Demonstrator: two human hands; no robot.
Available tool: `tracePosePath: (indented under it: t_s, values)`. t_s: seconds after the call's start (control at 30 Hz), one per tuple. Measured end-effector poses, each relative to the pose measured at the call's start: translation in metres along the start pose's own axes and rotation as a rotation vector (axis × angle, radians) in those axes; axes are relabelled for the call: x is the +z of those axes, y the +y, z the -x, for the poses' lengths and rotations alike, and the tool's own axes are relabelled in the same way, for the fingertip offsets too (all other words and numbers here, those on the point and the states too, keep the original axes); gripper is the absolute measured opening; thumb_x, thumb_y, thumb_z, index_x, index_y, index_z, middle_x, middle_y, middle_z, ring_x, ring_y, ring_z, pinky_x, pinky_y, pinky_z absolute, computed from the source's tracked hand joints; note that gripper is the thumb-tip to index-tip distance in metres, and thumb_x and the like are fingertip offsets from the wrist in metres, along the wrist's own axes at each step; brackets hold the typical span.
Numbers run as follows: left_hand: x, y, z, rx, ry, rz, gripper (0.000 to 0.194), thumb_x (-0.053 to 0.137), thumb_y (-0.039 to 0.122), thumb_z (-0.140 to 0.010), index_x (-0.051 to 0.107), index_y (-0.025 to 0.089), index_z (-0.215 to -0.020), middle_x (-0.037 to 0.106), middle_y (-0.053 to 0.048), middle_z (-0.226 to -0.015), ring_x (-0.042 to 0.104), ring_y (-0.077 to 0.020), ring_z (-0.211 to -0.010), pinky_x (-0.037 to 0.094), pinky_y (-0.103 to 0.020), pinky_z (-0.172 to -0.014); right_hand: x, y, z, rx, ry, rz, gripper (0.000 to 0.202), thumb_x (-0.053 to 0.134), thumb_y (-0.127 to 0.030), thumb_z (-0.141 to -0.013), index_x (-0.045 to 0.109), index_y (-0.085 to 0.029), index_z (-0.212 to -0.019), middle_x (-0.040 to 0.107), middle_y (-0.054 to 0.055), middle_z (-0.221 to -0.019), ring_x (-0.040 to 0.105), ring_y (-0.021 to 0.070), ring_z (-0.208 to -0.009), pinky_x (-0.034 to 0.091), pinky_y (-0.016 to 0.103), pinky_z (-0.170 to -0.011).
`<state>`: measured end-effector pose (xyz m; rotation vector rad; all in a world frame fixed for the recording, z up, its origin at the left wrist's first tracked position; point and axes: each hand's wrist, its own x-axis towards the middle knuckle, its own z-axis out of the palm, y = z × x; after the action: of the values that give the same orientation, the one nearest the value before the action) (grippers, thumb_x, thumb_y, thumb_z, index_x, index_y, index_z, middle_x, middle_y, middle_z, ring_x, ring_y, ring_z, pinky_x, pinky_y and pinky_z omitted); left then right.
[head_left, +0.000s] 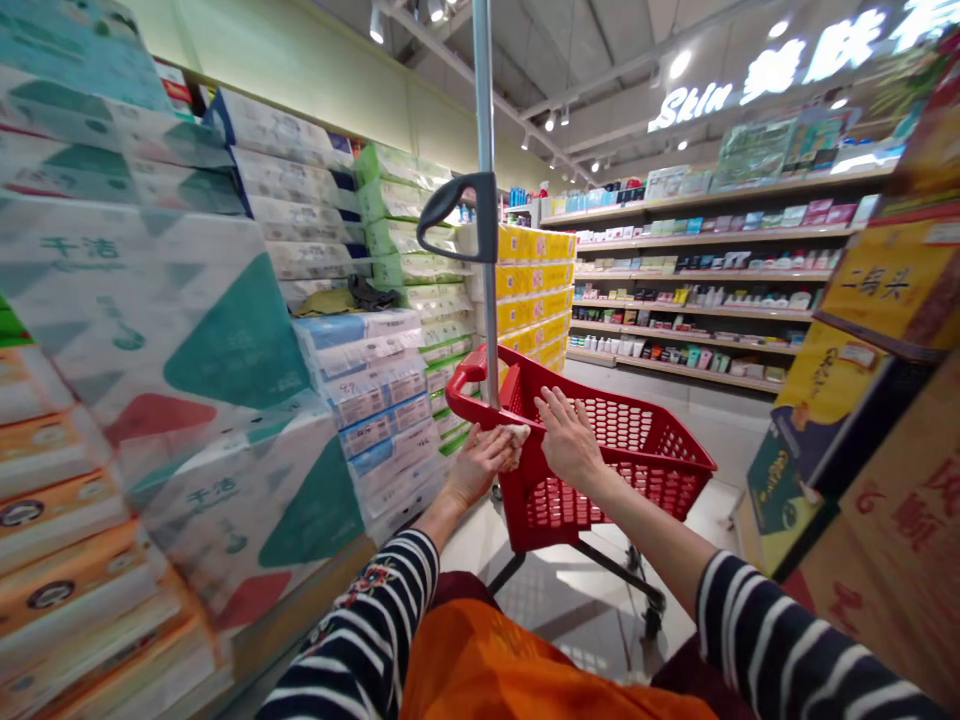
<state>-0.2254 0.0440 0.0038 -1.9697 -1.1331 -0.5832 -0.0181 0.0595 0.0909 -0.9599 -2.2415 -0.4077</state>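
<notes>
A red plastic shopping cart (652, 425) with perforated sides stands in front of me. My left hand (480, 462) presses a crumpled pale cloth (516, 440) against the cart's near rim, just below its red handle (466, 385). Over the near side of the basket reaches my right hand (568, 440), its fingers stretched out and holding nothing. Whether its palm touches the cart is hidden. A metal pole (486, 110) with a dark grey loop handle (461, 215) rises upright beside the cart handle; its lower end is hidden behind the rim.
On my left, stacked tissue packs (217, 380) crowd the aisle. Yellow packs (534, 290) are piled beyond the cart. Cartons (817, 420) stand close on the right. Shelves of skincare goods (697, 240) line the back, and pale floor (690, 400) shows between.
</notes>
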Motion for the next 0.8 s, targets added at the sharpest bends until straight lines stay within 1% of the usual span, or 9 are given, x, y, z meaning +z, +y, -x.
tracePosePath:
  t_s: [0.13,0.2,0.27,0.33,0.4,0.5,0.6,0.67,0.8]
  values:
    - [0.017,0.019,0.026,0.062,-0.102,0.045,0.029,0.042,0.016,-0.090,0.059,0.024,-0.112,0.061,0.000,-0.123,0.051,-0.0167,-0.119,0.015,-0.047,-0.114,0.014,0.006,0.030,0.027,-0.082,-0.007,0.058,0.040,-0.010,-0.076,0.042,-0.008,-0.134,0.031,0.012,-0.145,0.023,0.0250,-0.136,0.018,0.046,-0.109]
    - [0.024,0.025,0.037,0.101,-0.124,0.059,0.031,0.041,0.015,-0.090,0.057,0.025,-0.115,0.062,0.001,-0.120,0.053,-0.0169,-0.116,0.017,-0.046,-0.114,0.020,0.009,0.047,0.047,-0.121,-0.013,0.059,0.040,-0.009,-0.075,0.040,-0.008,-0.135,0.031,0.011,-0.146,0.022,0.0249,-0.136,0.019,0.046,-0.109]
    - [0.027,0.027,0.039,0.134,-0.124,0.066,0.032,0.040,0.014,-0.090,0.057,0.024,-0.115,0.064,0.000,-0.118,0.055,-0.0166,-0.114,0.018,-0.045,-0.113,0.026,0.013,0.062,0.072,-0.151,-0.020,0.060,0.039,-0.009,-0.075,0.041,-0.009,-0.135,0.031,0.011,-0.146,0.023,0.0245,-0.136,0.020,0.047,-0.109]
    - [0.025,0.025,0.030,0.167,-0.099,0.068,0.031,0.040,0.013,-0.089,0.059,0.023,-0.112,0.064,-0.001,-0.118,0.055,-0.0165,-0.115,0.016,-0.045,-0.114,0.030,0.016,0.075,0.098,-0.173,-0.026,0.060,0.039,-0.008,-0.075,0.042,-0.009,-0.134,0.032,0.010,-0.146,0.023,0.0244,-0.136,0.021,0.047,-0.108]
    - [0.019,0.021,0.011,0.194,-0.056,0.064,0.030,0.040,0.013,-0.089,0.061,0.023,-0.109,0.063,-0.002,-0.120,0.052,-0.0171,-0.118,0.012,-0.047,-0.114,0.032,0.019,0.084,0.120,-0.181,-0.033,0.059,0.039,-0.009,-0.075,0.042,-0.009,-0.134,0.032,0.011,-0.145,0.023,0.0248,-0.136,0.022,0.048,-0.108]
    - [0.008,0.015,-0.018,0.234,-0.024,0.041,0.033,0.041,0.014,-0.089,0.058,0.023,-0.116,0.057,-0.003,-0.128,0.046,-0.0181,-0.124,0.007,-0.049,-0.115,0.034,0.021,0.090,0.144,-0.160,-0.047,0.059,0.040,-0.010,-0.075,0.041,-0.009,-0.134,0.032,0.012,-0.145,0.024,0.0250,-0.136,0.021,0.048,-0.108]
    - [0.007,0.014,-0.027,0.233,-0.054,0.033,0.036,0.040,0.012,-0.088,0.056,0.023,-0.119,0.056,-0.004,-0.128,0.047,-0.0183,-0.123,0.008,-0.049,-0.114,0.032,0.020,0.092,0.162,-0.128,-0.058,0.059,0.040,-0.010,-0.076,0.042,-0.009,-0.134,0.033,0.012,-0.145,0.024,0.0244,-0.136,0.021,0.048,-0.109]
    - [0.015,0.017,-0.017,0.221,-0.095,0.053,0.036,0.039,0.011,-0.088,0.058,0.022,-0.116,0.059,-0.005,-0.125,0.050,-0.0186,-0.120,0.011,-0.049,-0.114,0.030,0.019,0.093,0.176,-0.128,-0.066,0.059,0.041,-0.009,-0.075,0.042,-0.009,-0.134,0.033,0.012,-0.145,0.024,0.0247,-0.136,0.021,0.048,-0.109]
    - [0.039,0.029,0.018,0.178,-0.198,0.105,0.038,0.040,0.008,-0.085,0.060,0.024,-0.113,0.062,-0.004,-0.121,0.052,-0.0187,-0.118,0.020,-0.047,-0.112,0.027,0.019,0.101,0.188,-0.158,-0.078,0.059,0.041,-0.010,-0.076,0.041,-0.008,-0.135,0.033,0.012,-0.145,0.024,0.0250,-0.136,0.021,0.047,-0.109]
